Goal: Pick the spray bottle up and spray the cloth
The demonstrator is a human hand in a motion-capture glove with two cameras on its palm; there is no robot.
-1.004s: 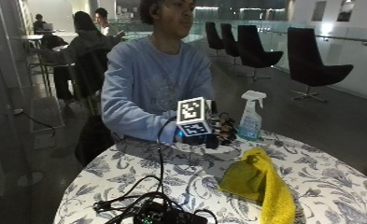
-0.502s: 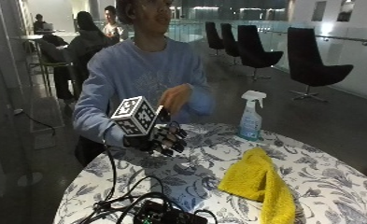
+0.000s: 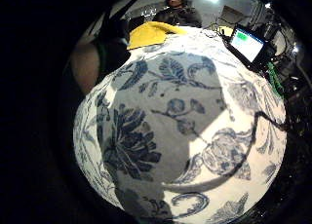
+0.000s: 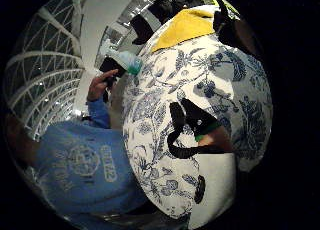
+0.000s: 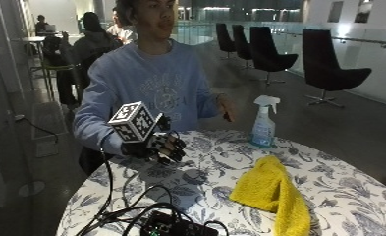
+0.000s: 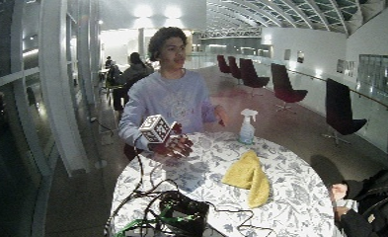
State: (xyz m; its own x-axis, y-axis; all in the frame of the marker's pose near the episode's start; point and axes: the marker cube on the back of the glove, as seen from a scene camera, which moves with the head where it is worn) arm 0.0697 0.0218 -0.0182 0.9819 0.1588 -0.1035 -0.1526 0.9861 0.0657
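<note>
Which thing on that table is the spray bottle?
Find the round table with the blue flowered cover. At its far edge, beyond the yellow cloth, stands the spray bottle: upright, clear bluish, with a white trigger top, the only upright thing there.

We get the outside view from across the desk, facing the seated person, close enough that the desk's near edge is cut off. Our wide outside view looks the same way from farther back and higher, taking in the whole round desk and the hall behind. The two palm views ride on the right hand, just above the desk's patterned cloth. The little-finger one looks across the desk toward the yellow cloth; the thumb one looks back at the person's body. All four views share the yellow cloth.
</note>
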